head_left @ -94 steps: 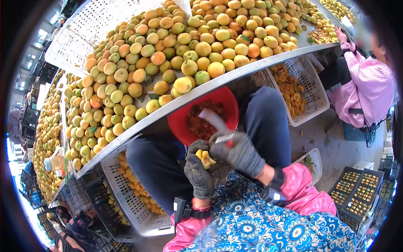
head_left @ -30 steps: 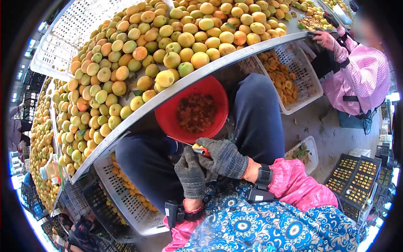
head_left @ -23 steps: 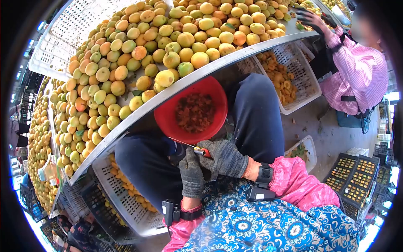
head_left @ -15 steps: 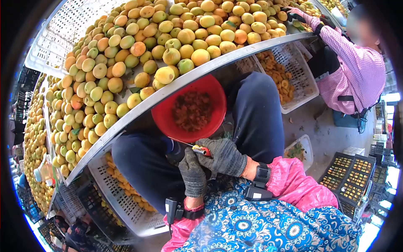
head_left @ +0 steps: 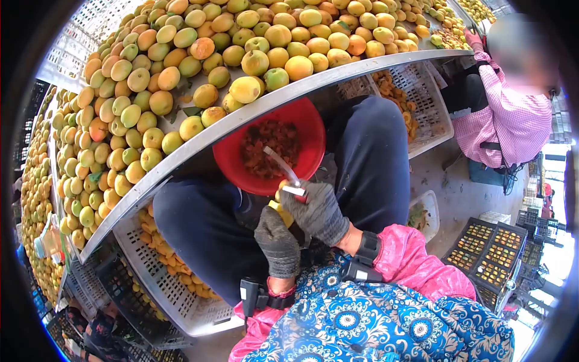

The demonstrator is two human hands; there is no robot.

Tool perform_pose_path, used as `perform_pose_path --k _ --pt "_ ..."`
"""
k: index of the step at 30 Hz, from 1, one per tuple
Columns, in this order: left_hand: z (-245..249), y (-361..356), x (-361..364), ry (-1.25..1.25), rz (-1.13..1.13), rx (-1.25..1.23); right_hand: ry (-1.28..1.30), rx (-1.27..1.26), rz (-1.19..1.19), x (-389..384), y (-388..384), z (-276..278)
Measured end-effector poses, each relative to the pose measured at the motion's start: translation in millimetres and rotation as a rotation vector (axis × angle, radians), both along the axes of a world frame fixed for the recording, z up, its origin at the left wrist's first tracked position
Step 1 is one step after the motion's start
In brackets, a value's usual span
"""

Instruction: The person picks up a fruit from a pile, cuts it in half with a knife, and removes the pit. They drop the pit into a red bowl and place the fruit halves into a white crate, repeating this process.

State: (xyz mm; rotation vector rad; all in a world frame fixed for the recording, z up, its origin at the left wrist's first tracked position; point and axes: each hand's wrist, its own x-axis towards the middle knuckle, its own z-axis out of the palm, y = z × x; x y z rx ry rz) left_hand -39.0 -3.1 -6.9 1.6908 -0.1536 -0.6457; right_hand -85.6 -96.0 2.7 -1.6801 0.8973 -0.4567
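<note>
Fruit and knife held over the lap

The left hand (head_left: pixel 277 244) is closed around a yellow fruit (head_left: pixel 280 212). At its 2 o'clock, the right hand (head_left: pixel 318 211) grips a knife (head_left: pixel 282 172), its blade pointing to 11 o'clock over the red bowl (head_left: pixel 312 130).

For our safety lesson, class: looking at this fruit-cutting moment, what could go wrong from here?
1. The knife in the right hand is close to the left hand gripping the apricot; a slip could cut through the glove.
2. Scraps might miss the red bowl between the knees.
</note>
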Motion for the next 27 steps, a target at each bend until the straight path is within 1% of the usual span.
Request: perform_pose_path --k 1,2,3,4,5,6,7,8,9,10,11,13,14,15,16,17,18,19,20,21,22,24,25,26,27 --pt "-2 0 -3 -0.140 0.013 0.029 -0.019 -0.011 -0.022 0 -5 -3" --pt "-4 4 1 -0.137 -0.082 0.044 -0.037 0.002 -0.035 2 -7 -3" --pt "-5 3 3 -0.137 -0.082 0.041 -0.056 0.011 -0.048 3 -9 -1" --pt "-5 1 5 -0.063 -0.044 -0.021 -0.057 0.003 -0.048 3 -11 -3" --pt "-5 1 8 0.010 -0.002 -0.078 -0.114 0.052 -0.049 1 -12 -7" --pt "-4 2 11 0.003 0.008 -0.081 -0.173 0.105 -0.045 3 -13 -5" --pt "-3 2 13 0.050 0.002 -0.131 -0.179 0.103 -0.033 4 -13 -1" --pt "-2 2 15 0.096 -0.005 -0.181 -0.219 0.326 -0.138 2 -12 6" --pt "8 1 19 0.087 0.004 -0.186 -0.258 0.551 -0.242 3 -13 15" --pt "25 1 24 0.074 -0.031 -0.210 -0.281 0.409 -0.196 5 -17 23" --pt "37 1 27 0.059 -0.066 -0.231 -0.221 0.489 -0.167 3 -23 38" --pt "47 8 37 0.033 -0.033 -0.265 -0.141 0.249 -0.016 12 -39 46" --pt "56 14 44 -0.007 0.035 -0.231 -0.084 -0.044 0.052 16 -51 31" --pt "68 21 52 -0.049 0.104 -0.201 -0.019 0.010 0.011 19 -57 35" --pt "89 36 62 0.192 0.147 -0.279 0.013 -0.072 0.025 19 -63 31" --pt "78 48 73 -0.078 0.239 -0.192 0.049 -0.154 0.038 19 -68 26" --pt "101 58 84 -0.075 0.263 -0.175 0.025 -0.156 0.050 21 -69 31" --pt "110 69 93 -0.158 0.326 -0.136 0.037 -0.100 0.023 23 -68 40" --pt "111 81 103 -0.246 0.383 -0.015 0.050 -0.041 -0.004 24 -68 46" --pt "109 94 114 -0.332 0.441 0.107 0.026 -0.038 0.006 22 -67 49" --pt "100 114 132 -0.357 0.452 0.105 0.051 0.000 0.044 19 -67 50" --pt "84 146 168 -1.025 -0.054 0.605 0.056 0.039 0.088 17 -66 51" --pt "90 143 177 -1.041 -0.045 0.616 0.037 0.111 0.104 16 -64 51" --pt "98 137 188 -0.991 -0.056 0.636 0.020 0.182 0.121 16 -63 51" --pt "104 127 200 -0.941 -0.066 0.654 0.003 0.185 0.128 16 -64 49"
